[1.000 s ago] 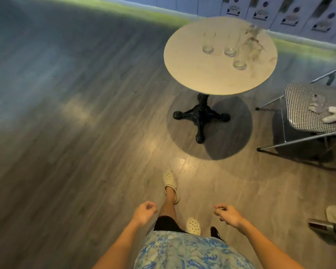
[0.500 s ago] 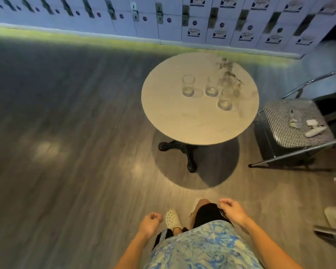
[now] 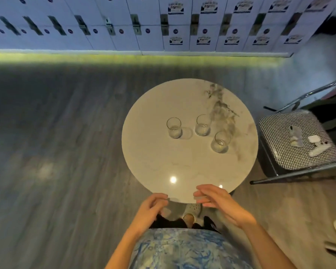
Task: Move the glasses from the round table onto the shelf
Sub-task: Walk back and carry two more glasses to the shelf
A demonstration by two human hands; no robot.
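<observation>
Three glasses: all stand upright on the table, well ahead of both hands, none lifted yet.
Table (image 3: pixel 144 152): its near rim lies just under the fingertips; lean in over it, no sliding.
Right hand (image 3: pixel 219 202): loosely open, empty, over the near rim.
Left hand (image 3: pixel 149 210): half curled, empty, at the rim.
Right glass (image 3: pixel 220 142): closest to the right hand; wrap low round the wall.
Middle glass (image 3: pixel 202 125): next beyond; keep knuckles clear of it.
Left glass (image 3: pixel 174 127): straight ahead of the left hand.
Shelf: out of view.
</observation>
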